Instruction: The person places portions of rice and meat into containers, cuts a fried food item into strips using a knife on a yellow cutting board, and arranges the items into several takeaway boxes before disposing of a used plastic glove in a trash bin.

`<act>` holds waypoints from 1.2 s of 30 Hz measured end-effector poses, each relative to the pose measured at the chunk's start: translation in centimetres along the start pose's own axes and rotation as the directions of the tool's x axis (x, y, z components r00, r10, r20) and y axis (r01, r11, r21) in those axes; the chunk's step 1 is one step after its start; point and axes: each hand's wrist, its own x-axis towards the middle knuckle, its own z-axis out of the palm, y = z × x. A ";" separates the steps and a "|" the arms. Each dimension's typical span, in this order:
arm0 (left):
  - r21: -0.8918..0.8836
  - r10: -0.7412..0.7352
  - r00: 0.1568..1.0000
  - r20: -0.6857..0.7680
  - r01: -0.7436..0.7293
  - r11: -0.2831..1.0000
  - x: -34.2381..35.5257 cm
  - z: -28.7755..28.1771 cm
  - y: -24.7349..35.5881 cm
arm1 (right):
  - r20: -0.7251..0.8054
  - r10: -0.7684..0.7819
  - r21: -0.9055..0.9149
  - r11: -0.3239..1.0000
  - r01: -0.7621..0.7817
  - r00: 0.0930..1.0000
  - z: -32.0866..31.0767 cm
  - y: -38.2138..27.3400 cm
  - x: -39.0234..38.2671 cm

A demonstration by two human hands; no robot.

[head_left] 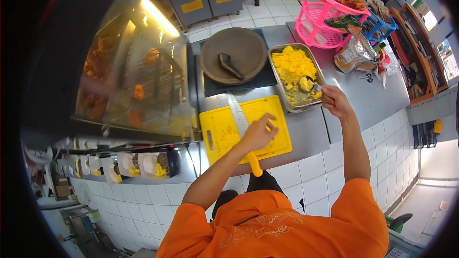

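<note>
My right hand (336, 101) is closed around the handle of a scoop (304, 83). The bowl of this scoop holds some yellow food inside a metal tray (311, 53). Crumbly yellow food (292, 63) is heaped toward the tray's far end, thinner near the scoop. Over a yellow cutting board (217, 123) hovers my left hand (260, 133), fingers loosely bent and apart, with nothing seen in it. Beneath that hand lies a large knife (238, 114); its yellow handle (255, 163) sticks out past the board's near edge.
Beyond the board, a round chopping block (210, 62) bears a dark curved object (229, 67). A lit glass cabinet (167, 100) stands left. Boxes with food (160, 165) line the lower-left ledge. A pink basket rack (311, 24), plastic bags (354, 53) and scissors (366, 77) sit right.
</note>
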 end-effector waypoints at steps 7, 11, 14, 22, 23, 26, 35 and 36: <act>0.013 0.132 0.946 0.295 -0.143 0.990 -26.0 -8.9 -3.5 | 0.169 0.022 -0.066 0.998 -0.011 0.985 18.6 8.2 -9.5; -0.126 0.054 0.992 0.111 -0.040 0.991 -43.4 -12.1 -8.6 | 0.303 0.181 -0.044 0.983 -0.177 0.936 31.9 17.1 -12.1; -0.256 -0.013 0.988 -0.155 -0.028 0.966 -55.1 -12.4 -12.3 | 0.468 0.297 -0.028 0.947 -0.321 0.833 43.7 24.5 -10.8; -0.445 -0.328 0.474 -0.817 -0.157 0.882 -72.0 -9.3 -19.6 | 0.680 0.403 -0.273 0.915 -0.298 0.613 75.9 36.7 -4.7; -0.478 -0.388 0.403 -0.829 -0.149 0.866 -72.8 -9.0 -20.5 | 0.693 0.372 -0.256 0.928 -0.271 0.618 79.5 38.0 -3.3; -0.558 -0.513 0.268 -0.816 -0.132 0.819 -75.0 -8.8 -23.8 | 0.687 0.274 -0.186 0.962 -0.201 0.674 90.2 41.0 0.0; -0.915 -0.845 -0.363 -0.393 0.058 0.400 -81.1 1.1 -45.6 | 0.589 -0.371 -0.396 0.642 0.657 0.718 111.0 54.8 10.9; -0.930 -0.871 -0.391 -0.297 -0.089 0.357 -81.4 2.9 -45.7 | 0.666 -0.612 -0.386 0.205 0.899 0.426 111.3 56.3 12.1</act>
